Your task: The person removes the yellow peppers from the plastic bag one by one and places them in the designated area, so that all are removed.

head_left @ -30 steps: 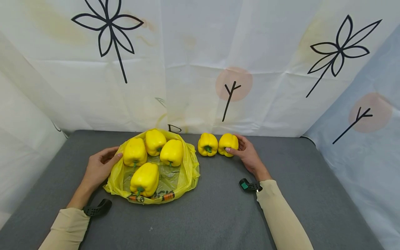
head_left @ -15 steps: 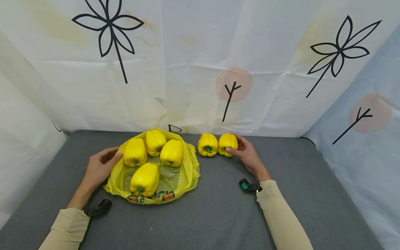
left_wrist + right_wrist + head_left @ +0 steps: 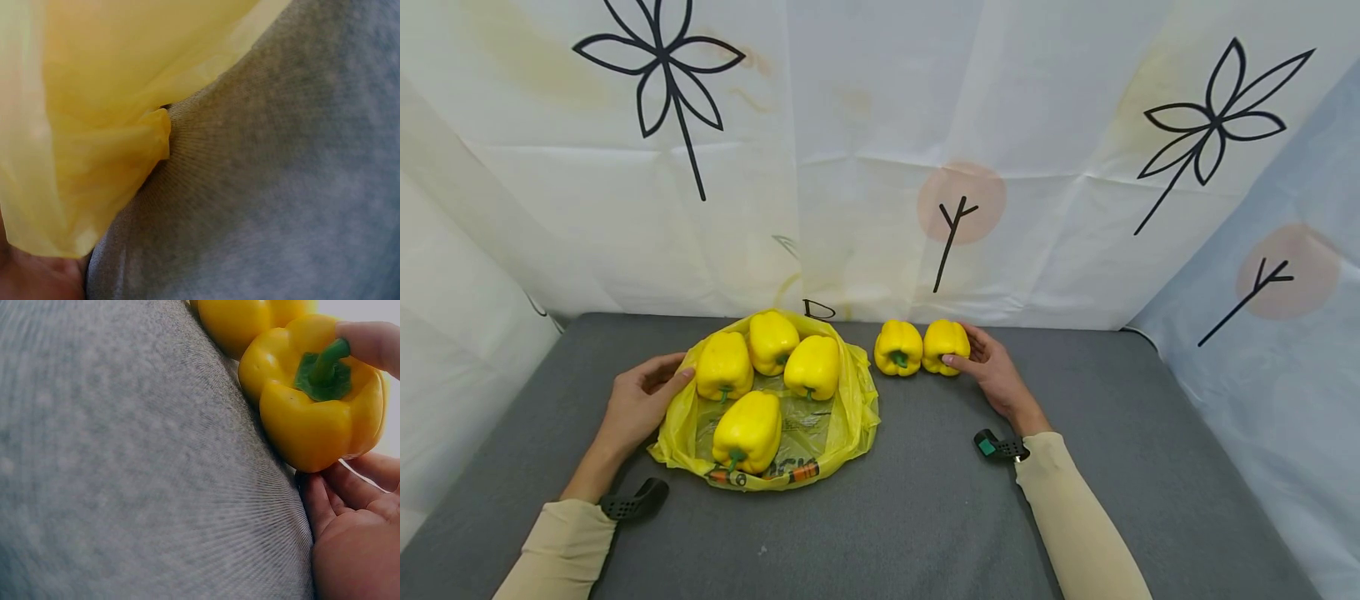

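Yellow plastic on your left, and you've got the bag (image 3: 848,408) by its left rim, thumb to the edge, the other fingers tucked behind; the left wrist view is mostly film and tabletop (image 3: 887,525), so I can't tell how tight your left hand (image 3: 640,400) is pinching. Inside the bag, the left pepper (image 3: 724,365), far pepper (image 3: 772,340) and middle pepper (image 3: 812,365) cluster toward the back, with the near pepper (image 3: 748,427) alone at the front. Across to your right hand (image 3: 1000,379): it's holding the outer pepper (image 3: 943,342), fingers spread to its width, thumb on the stem side, the rest round the back. That one lies on the tabletop, right of the bag, green stem (image 3: 328,365) facing you, just beside the inner pepper (image 3: 898,347). Glossy skin there, so expect it smooth and a little slippery; likely light for its bulk, firm, but liable to dent under a hard squeeze. Your best hold is round the broad sides, thumb facing fingers; the stem looks too short to trust. The bag should be limp, nearly weightless and easily torn, so favour a gathered fold of rim.
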A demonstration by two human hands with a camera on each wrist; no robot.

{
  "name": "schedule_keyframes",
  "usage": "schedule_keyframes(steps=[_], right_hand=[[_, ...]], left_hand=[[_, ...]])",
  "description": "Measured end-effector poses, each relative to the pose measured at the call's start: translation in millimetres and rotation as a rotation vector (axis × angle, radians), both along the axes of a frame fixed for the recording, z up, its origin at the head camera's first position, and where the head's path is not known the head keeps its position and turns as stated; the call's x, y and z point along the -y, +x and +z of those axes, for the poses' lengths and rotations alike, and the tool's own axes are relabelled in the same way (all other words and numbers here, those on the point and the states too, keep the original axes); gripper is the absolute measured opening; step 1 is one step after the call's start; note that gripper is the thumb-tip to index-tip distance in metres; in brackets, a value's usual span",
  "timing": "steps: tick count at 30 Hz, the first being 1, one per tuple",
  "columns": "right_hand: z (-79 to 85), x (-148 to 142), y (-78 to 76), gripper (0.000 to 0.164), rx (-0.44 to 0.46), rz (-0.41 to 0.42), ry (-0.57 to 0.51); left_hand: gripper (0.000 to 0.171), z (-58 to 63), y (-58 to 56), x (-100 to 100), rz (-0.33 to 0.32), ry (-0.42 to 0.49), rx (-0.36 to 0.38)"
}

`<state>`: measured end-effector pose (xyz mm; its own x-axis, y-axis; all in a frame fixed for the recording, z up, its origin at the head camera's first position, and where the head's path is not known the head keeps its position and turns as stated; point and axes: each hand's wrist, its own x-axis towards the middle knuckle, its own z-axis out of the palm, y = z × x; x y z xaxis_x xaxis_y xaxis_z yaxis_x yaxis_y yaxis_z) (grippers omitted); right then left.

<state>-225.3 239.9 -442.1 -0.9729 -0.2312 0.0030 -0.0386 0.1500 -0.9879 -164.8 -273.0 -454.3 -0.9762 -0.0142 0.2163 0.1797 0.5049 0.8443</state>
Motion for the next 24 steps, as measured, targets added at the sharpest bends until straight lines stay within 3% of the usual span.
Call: schedule_keyframes(steps=[24], right_hand=[[2.2,-1.1,1.2,0.080,-0.001,0.042,-0.007]], left_hand=[[0.045,-1.4,-0.7,1.3,-0.010,0.016,-0.003]])
